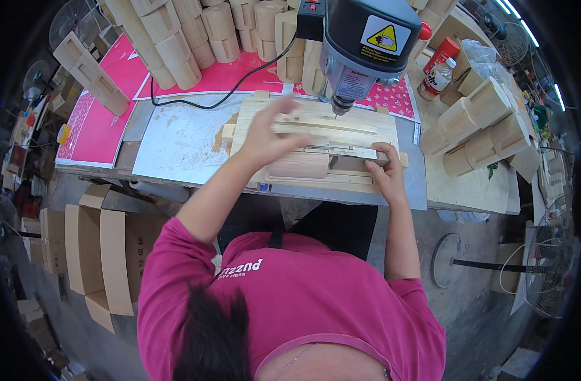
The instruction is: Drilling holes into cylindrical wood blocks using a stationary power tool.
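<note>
A pale wooden piece (300, 166) with a rounded, solid left part and a hollowed right part lies on a wooden jig board (252, 117). Along its far edge runs a thin, light strip (344, 150), whose material I cannot make out. My right hand (387, 171) is closed on the right end of the piece, thumb on the near side and fingers on the far side. Over its left end my left hand (270, 136) is raised, fingers spread, holding nothing. Beyond them stands a drill press (360, 57), its thin bit (335, 116) pointing down above the board.
Stacked wooden cylinders (220, 32) line the back of the bench; more wooden pieces (481, 130) lie at the right. A black cable (239, 82) curves behind the board. A bottle (436, 79) and a red can (443, 51) stand right. An opened carton (122, 254) sits on the floor left.
</note>
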The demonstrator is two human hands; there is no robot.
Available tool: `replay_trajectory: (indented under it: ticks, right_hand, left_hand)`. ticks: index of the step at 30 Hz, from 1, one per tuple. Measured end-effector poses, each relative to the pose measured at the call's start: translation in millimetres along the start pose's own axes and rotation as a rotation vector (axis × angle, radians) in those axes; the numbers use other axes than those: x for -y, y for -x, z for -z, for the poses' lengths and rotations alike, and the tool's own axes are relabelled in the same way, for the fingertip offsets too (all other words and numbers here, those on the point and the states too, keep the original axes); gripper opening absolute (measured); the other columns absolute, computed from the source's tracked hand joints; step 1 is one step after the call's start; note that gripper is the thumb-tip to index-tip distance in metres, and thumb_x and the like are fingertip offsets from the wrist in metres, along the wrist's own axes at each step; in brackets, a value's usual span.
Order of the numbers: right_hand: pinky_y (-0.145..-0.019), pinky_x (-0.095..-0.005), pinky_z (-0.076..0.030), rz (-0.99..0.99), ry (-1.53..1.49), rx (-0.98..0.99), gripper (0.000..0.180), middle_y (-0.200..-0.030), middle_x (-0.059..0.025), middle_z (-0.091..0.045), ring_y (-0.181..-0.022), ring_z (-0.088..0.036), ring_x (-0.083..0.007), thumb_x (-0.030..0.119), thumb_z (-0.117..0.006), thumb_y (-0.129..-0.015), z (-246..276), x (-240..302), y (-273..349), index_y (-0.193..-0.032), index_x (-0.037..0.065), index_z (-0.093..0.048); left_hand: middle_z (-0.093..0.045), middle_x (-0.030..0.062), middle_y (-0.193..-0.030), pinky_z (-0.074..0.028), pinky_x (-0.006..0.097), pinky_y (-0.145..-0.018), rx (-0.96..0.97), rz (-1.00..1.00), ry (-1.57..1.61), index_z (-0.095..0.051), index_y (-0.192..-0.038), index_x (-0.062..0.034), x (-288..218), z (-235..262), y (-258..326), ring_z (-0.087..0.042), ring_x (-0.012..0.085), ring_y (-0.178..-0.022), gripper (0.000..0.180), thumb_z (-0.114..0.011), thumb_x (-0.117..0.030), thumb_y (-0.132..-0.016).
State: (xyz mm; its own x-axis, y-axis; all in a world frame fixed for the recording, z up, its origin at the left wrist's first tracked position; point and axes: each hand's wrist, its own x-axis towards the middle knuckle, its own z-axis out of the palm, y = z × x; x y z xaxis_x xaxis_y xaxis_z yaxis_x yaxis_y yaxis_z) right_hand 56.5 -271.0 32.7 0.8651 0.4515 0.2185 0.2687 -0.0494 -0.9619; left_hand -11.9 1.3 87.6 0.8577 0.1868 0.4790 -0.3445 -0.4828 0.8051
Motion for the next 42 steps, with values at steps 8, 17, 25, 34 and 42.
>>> replay_trajectory:
  ticks: [8, 17, 25, 34, 42]
  right_hand:
    - [-0.051, -0.0235, -0.036, 0.005, 0.422, -0.212, 0.037, -0.073, -0.0024, -0.04, -0.059, -0.039, -0.01, 0.012, -0.068, -0.075, -0.9, -13.5, 32.7, -0.103, 0.001, -0.047]
    - [-0.051, -0.0253, -0.034, 0.022, 0.547, -0.256, 0.027, -0.063, -0.0016, -0.038, -0.057, -0.037, -0.0113, 0.011, -0.066, -0.077, 7.4, -16.2, 14.3, -0.079, 0.003, -0.04]
    - [-0.052, -0.0294, -0.038, -0.04, 0.72, -0.324, 0.027, -0.06, -0.0052, -0.046, -0.054, -0.045, -0.0153, 0.007, -0.069, -0.072, -8.1, -3.9, -20.8, -0.081, 0.001, -0.044]
    - [-0.056, -0.028, -0.044, -0.09, 0.389, -0.139, 0.019, -0.064, -0.0074, -0.053, -0.058, -0.054, -0.0151, 0.009, -0.064, -0.076, 10.4, -11.3, -18.0, -0.085, 0.0, -0.05]
    - [-0.07, -0.0244, -0.043, 0.251, 0.67, -0.297, 0.035, -0.085, -0.0036, -0.061, -0.079, -0.053, -0.0091, 0.029, -0.053, -0.089, 67.8, 136.8, -115.8, -0.111, 0.002, -0.058]
  left_hand:
    - [-0.052, 0.0155, -0.098, -0.04, 0.036, -0.076, -0.02, -0.029, -0.297, -0.05, -0.111, 0.0006, 16.8, 0.2, 108.9, -0.051, 0.0281, -0.089, 0.06, -0.073, -0.028, -0.063]
    - [-0.051, 0.0088, -0.106, -0.029, 0.04, -0.086, 0.107, -0.067, -0.456, -0.044, -0.123, -0.0067, 23.7, -22.1, 87.8, -0.046, 0.0243, -0.102, 0.074, -0.073, -0.034, -0.06]
    - [-0.056, 0.0012, -0.094, -0.029, 0.04, -0.082, 0.111, -0.058, -0.539, -0.056, -0.111, -0.0125, 59.9, -22.0, 38.6, -0.047, 0.022, -0.096, 0.056, -0.074, -0.026, -0.06]
    - [-0.055, 0.0004, -0.084, -0.029, 0.037, -0.078, 0.241, -0.01, -0.356, -0.058, -0.109, -0.0139, 68.1, -8.8, 32.9, -0.05, 0.0209, -0.089, 0.054, -0.075, -0.024, -0.059]
    - [-0.053, 0.0013, -0.078, -0.03, 0.036, -0.075, 0.254, -0.059, -0.367, -0.059, -0.108, -0.0132, 81.1, -7.2, 34.4, -0.053, 0.0201, -0.082, 0.051, -0.075, -0.024, -0.06]
